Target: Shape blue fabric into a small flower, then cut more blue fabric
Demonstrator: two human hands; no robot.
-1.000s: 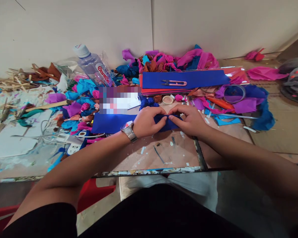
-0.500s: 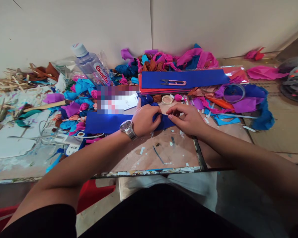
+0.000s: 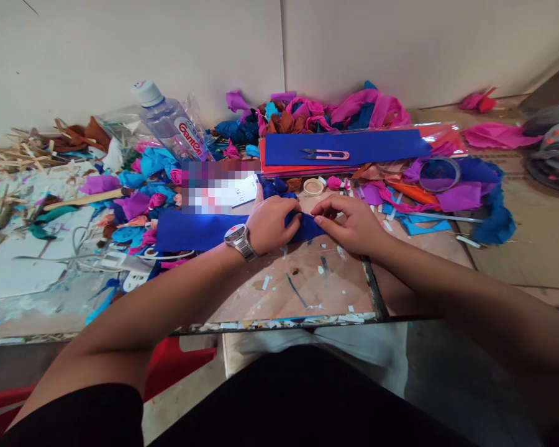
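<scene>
Item: one blue strip point(image 3: 195, 231), laid on the bench point(image 3: 326, 285) before the person, its right end bunched; left hand point(image 3: 274, 220), watch point(image 3: 237, 241) at the wrist, clamped on the bunched part; right hand point(image 3: 351, 222), thumb and forefinger pinched on the edge just beside. Also noted from where I stand: pink snips point(image 3: 338, 154) on a blue sheet point(image 3: 386, 146), and one bottle point(image 3: 168, 127) (white cap, leaning) among crumpled scraps point(image 3: 156, 164)

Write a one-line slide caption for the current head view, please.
Two hands at one end of a blue strip, with pink-handled snips lying farther back.
</scene>
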